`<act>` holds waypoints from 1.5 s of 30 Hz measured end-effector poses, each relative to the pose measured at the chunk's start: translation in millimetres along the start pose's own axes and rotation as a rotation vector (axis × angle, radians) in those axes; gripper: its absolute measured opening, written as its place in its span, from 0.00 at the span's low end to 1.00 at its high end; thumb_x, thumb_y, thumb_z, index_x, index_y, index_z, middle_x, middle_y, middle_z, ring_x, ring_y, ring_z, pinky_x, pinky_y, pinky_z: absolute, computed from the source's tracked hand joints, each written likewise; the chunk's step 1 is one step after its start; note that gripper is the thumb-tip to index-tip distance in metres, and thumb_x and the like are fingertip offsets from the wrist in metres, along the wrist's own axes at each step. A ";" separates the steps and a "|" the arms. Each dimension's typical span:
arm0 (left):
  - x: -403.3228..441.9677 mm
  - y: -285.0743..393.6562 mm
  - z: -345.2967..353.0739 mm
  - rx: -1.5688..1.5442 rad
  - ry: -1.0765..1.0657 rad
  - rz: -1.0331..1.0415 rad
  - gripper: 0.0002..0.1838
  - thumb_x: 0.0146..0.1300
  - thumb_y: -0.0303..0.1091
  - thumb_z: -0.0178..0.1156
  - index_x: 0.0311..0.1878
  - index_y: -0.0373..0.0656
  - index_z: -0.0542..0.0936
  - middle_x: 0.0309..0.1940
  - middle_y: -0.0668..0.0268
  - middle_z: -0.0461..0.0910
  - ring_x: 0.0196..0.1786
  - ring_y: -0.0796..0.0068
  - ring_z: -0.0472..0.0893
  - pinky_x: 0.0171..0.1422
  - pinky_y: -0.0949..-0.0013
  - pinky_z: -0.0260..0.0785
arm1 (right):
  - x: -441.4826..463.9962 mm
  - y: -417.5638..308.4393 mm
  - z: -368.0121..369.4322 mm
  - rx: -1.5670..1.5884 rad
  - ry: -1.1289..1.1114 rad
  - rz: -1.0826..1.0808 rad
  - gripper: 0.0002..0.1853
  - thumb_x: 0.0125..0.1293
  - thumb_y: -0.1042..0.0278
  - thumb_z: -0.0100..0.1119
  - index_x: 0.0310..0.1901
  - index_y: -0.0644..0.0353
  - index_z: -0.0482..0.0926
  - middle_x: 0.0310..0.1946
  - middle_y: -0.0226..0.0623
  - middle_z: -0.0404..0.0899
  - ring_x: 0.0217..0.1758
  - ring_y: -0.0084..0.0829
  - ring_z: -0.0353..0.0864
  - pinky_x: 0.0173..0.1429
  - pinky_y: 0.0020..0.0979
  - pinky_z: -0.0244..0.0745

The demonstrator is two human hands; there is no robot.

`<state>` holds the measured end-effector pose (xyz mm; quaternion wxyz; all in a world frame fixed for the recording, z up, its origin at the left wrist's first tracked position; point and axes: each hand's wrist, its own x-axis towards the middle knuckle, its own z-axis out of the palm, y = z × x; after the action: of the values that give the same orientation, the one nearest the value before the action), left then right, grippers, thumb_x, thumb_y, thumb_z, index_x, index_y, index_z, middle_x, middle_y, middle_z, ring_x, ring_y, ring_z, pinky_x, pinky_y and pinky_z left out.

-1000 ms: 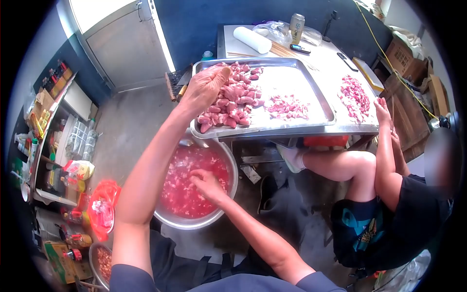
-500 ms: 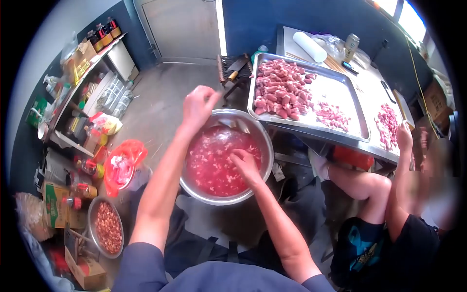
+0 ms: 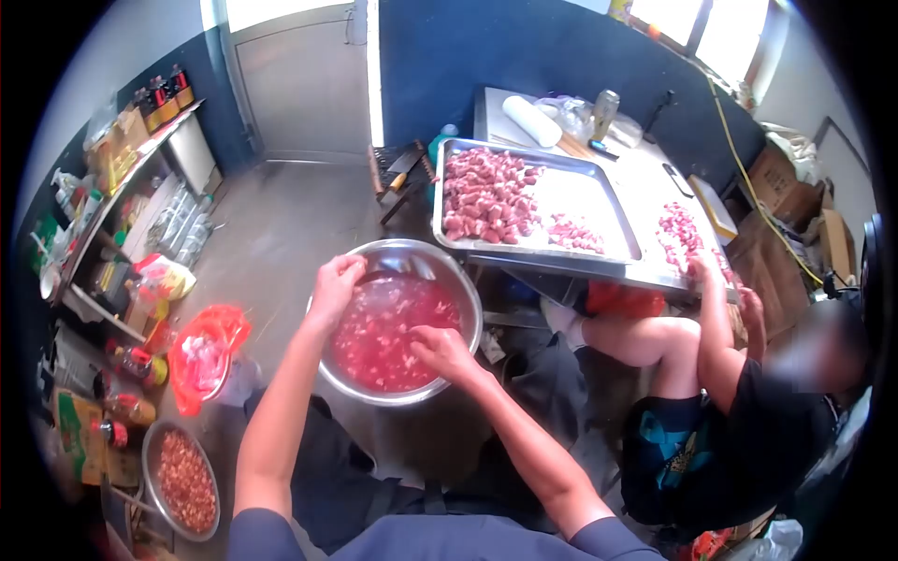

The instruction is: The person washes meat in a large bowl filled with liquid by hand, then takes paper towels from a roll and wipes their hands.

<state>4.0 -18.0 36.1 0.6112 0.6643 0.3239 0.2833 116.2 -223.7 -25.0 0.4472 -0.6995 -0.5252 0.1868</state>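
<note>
A wide metal basin (image 3: 470, 309) sits in front of me, filled with red liquid (image 3: 388, 323) in which many small pale meat pieces float. My left hand (image 3: 339, 288) is over the basin's left rim, fingers drawn together; whatever they hold, if anything, is hidden. Low over the liquid, toward the basin's right side, my right hand (image 3: 443, 353) has its fingertips pinched at the surface. I cannot make out what is between them.
On the table (image 3: 645, 173) at right, a metal tray (image 3: 599, 196) holds cut meat (image 3: 491, 192). Another person (image 3: 739, 402) sits there, hands at more meat (image 3: 678, 232). At left stand a red plastic bag (image 3: 201, 353), a bowl of brown pieces (image 3: 187, 477) and a cluttered shelf (image 3: 122, 187).
My left hand has come down from above the basin's far rim to its left side. My right hand stays over the liquid. The view has shifted; the other person's hands are now together over the table edge.
</note>
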 end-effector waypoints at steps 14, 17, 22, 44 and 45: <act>-11.6 -12.3 23.8 0.164 -0.159 0.183 0.07 0.59 0.24 0.56 0.40 0.33 0.79 0.48 0.56 0.78 0.49 0.67 0.79 0.48 0.68 0.73 | 193.9 -35.4 -238.3 -0.700 0.646 -0.271 0.06 0.60 0.73 0.57 0.37 0.61 0.82 0.26 0.44 0.81 0.26 0.38 0.82 0.33 0.33 0.76; 2.6 -17.1 21.7 0.113 -0.163 0.137 0.07 0.58 0.24 0.57 0.39 0.33 0.79 0.48 0.55 0.78 0.49 0.65 0.79 0.48 0.67 0.74 | 256.2 33.2 -293.1 -0.893 0.638 -0.017 0.12 0.60 0.66 0.54 0.42 0.60 0.82 0.43 0.44 0.81 0.40 0.41 0.83 0.48 0.39 0.77; 18.4 -21.2 7.6 0.163 -0.140 0.053 0.07 0.58 0.22 0.57 0.39 0.32 0.79 0.46 0.57 0.78 0.42 0.69 0.80 0.43 0.72 0.74 | 325.9 99.4 -337.6 -1.084 0.573 0.338 0.26 0.55 0.58 0.60 0.55 0.61 0.75 0.58 0.44 0.71 0.63 0.44 0.69 0.63 0.42 0.68; 49.2 -11.9 10.5 0.017 0.066 0.117 0.09 0.62 0.21 0.54 0.45 0.33 0.78 0.43 0.62 0.78 0.42 0.74 0.80 0.47 0.75 0.72 | 313.4 16.3 -322.2 0.523 0.263 0.282 0.30 0.60 0.53 0.58 0.56 0.70 0.69 0.48 0.52 0.76 0.46 0.39 0.82 0.44 0.35 0.85; 51.9 -13.2 9.0 -0.067 0.080 0.119 0.09 0.64 0.22 0.53 0.46 0.33 0.77 0.44 0.63 0.78 0.41 0.76 0.81 0.47 0.76 0.72 | 298.7 -2.1 -309.5 0.738 0.183 0.238 0.30 0.62 0.52 0.56 0.57 0.70 0.67 0.48 0.52 0.75 0.47 0.40 0.82 0.45 0.38 0.85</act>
<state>42.5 17.2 21.1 0.6018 0.6495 0.2984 0.3563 454.3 -87.0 203.1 0.6886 -0.5616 -0.2962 0.3503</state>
